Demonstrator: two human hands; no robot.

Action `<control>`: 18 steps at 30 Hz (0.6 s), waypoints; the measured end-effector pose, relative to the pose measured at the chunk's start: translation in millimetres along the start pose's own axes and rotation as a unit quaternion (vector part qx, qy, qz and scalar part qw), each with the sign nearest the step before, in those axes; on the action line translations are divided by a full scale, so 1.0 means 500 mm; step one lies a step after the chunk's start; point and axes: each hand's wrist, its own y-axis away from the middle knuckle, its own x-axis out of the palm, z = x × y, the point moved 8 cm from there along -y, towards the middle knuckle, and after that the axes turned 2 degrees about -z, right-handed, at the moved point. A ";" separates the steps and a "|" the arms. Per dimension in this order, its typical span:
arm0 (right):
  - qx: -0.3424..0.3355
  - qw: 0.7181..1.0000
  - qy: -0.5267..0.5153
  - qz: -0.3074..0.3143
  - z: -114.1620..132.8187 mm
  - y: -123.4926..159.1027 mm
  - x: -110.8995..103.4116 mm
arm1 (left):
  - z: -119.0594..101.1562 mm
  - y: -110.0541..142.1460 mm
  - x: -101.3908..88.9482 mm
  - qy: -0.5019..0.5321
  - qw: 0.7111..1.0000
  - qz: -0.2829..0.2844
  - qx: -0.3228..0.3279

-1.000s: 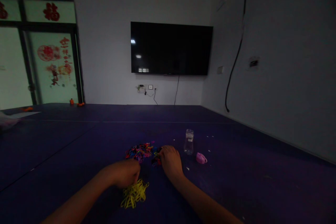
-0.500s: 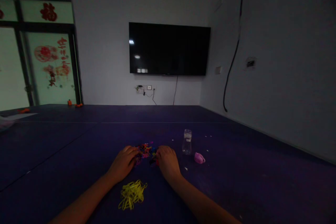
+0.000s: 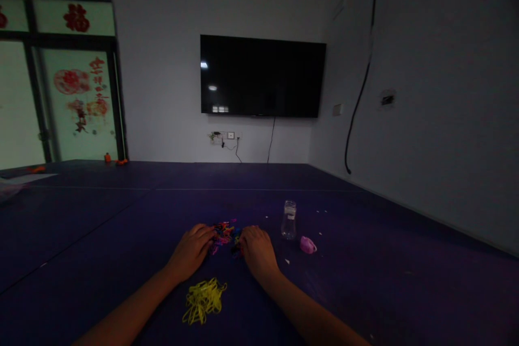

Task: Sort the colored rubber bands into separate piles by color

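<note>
A heap of mixed-colour rubber bands (image 3: 224, 232) lies on the dark blue table (image 3: 121, 227). My left hand (image 3: 190, 251) rests on the heap's left side, fingers curled down into the bands. My right hand (image 3: 257, 251) rests on its right side, fingers also bent onto the bands. Whether either hand pinches a band is hidden. A separate pile of yellow rubber bands (image 3: 203, 298) lies nearer to me, just below my left wrist, untouched.
A small clear bottle (image 3: 289, 219) stands right of my right hand, with a pink cap (image 3: 307, 245) lying beside it. Small white specks dot the table there. A wall-mounted screen (image 3: 263, 75) and a glass door (image 3: 60, 81) are far behind.
My left hand left the yellow pile and moved up to the mixed-colour heap, where it stays. The right hand has hardly moved. The view shifted slightly.
</note>
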 end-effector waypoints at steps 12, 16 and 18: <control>0.005 1.000 -0.009 0.012 -0.001 -0.001 0.005 | -0.027 -0.001 0.005 0.029 0.998 0.041 0.038; 0.004 1.000 -0.010 0.013 -0.001 0.001 0.007 | -0.021 -0.001 0.003 0.019 0.999 0.019 0.032; 0.003 1.000 -0.008 0.012 0.000 0.002 0.006 | -0.019 -0.001 -0.001 0.013 0.999 0.013 0.027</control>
